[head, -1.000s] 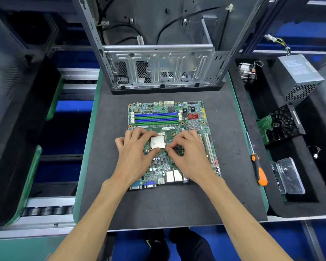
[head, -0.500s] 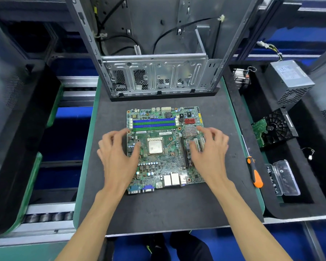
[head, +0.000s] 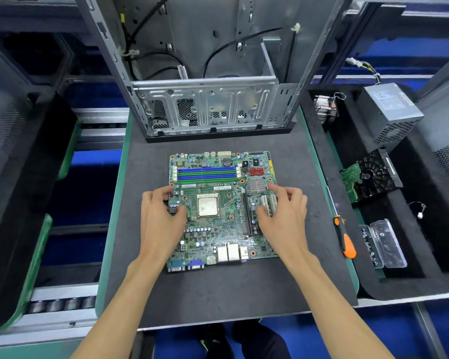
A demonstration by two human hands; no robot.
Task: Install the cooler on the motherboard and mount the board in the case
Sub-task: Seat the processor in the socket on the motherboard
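Observation:
The green motherboard [head: 218,229] lies flat on the black mat [head: 218,294], its bare CPU [head: 208,207] in the middle. My left hand [head: 161,218] grips the board's left edge, fingers curled around it and the thumb on top. On the opposite side my right hand [head: 283,216] holds the right edge beside the white slots, fingers curled over it. The open metal case [head: 205,107] stands just behind the board. The finned cooler [head: 324,110] sits in the black tray at the back right, away from both hands.
An orange-handled screwdriver [head: 345,239] lies at the mat's right edge. The tray [head: 425,255] to the right holds a grey power supply [head: 389,112], a hard drive [head: 366,177] and a clear screw box [head: 384,244]. Loose black cables hang inside the case.
Both hands left the CPU socket and spread outward to the board's left and right edges, where their fingers now curl around it.

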